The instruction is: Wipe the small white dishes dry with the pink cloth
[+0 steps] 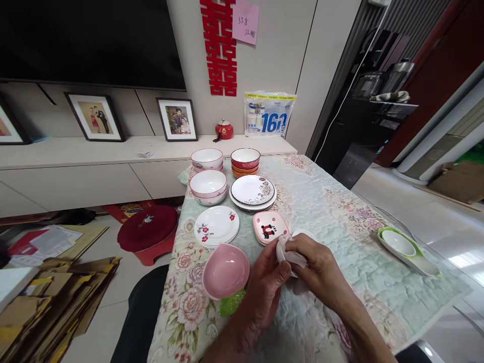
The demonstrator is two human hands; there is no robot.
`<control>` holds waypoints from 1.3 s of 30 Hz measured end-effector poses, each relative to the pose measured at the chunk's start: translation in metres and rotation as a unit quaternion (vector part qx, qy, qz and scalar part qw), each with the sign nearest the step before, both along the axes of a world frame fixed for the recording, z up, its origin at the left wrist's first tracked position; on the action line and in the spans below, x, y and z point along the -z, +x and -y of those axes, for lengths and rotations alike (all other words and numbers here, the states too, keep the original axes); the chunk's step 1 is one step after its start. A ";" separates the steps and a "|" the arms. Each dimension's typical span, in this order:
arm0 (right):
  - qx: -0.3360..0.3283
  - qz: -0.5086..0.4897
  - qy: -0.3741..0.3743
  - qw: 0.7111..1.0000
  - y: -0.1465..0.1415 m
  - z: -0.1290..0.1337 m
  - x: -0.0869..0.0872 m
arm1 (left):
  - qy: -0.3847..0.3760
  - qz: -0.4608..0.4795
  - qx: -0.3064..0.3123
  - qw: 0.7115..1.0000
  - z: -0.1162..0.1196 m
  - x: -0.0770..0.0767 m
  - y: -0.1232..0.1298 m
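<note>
My left hand grips a small white dish near the front middle of the table. Pinched in my right hand is a thin white tissue, pressed against the dish; the fingers cover much of the dish. Just behind my hands lies a pink square cat plate, and a white dish shows partly beside it. Left of my left hand sits a pink peach-shaped bowl with a green leaf.
Flowered white plates, larger plates, red-rimmed bowls and red and orange bowls stand behind on the tablecloth. Green and white dishes lie at the right. A cabinet stands beyond the table.
</note>
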State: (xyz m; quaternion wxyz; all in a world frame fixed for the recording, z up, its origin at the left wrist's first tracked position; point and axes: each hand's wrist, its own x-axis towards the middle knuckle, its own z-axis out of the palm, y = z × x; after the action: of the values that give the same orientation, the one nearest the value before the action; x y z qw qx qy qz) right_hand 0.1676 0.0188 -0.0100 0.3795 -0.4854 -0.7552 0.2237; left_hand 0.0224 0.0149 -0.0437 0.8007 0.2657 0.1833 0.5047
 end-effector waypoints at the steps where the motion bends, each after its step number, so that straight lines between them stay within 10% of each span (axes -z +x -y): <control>1: -0.033 -0.010 -0.015 0.999 0.001 0.001 -0.003 | -0.004 -0.002 -0.007 1.000 0.000 0.001 0.000; 6: -0.129 0.009 -0.076 0.989 0.016 0.004 -0.018 | -0.012 -0.009 -0.006 1.000 -0.001 0.002 -0.004; 16: -0.001 0.174 0.039 0.984 0.011 0.011 -0.006 | -0.028 -0.020 0.072 0.997 -0.001 0.003 -0.004; 23: 0.021 0.198 -0.042 0.979 0.003 0.008 -0.003 | 0.084 -0.089 -0.032 0.992 0.000 0.012 -0.004; 30: -0.073 0.005 -0.165 0.984 0.015 0.008 -0.019 | 0.202 -0.202 -0.046 0.957 0.004 0.015 -0.006; 36: -0.037 -0.243 -0.269 0.931 0.013 0.005 -0.006 | 0.168 -0.145 -0.026 0.975 0.001 0.014 -0.005; 39: -0.067 -0.216 -0.237 0.945 0.011 0.003 -0.006 | 0.133 -0.081 -0.017 0.988 -0.002 0.016 -0.006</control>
State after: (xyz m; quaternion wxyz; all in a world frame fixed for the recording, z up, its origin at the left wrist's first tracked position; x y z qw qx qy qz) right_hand 0.1787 0.0157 -0.0040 0.3917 -0.4500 -0.6108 0.5206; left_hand 0.0160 0.0168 -0.0593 0.7322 0.4068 0.1836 0.5145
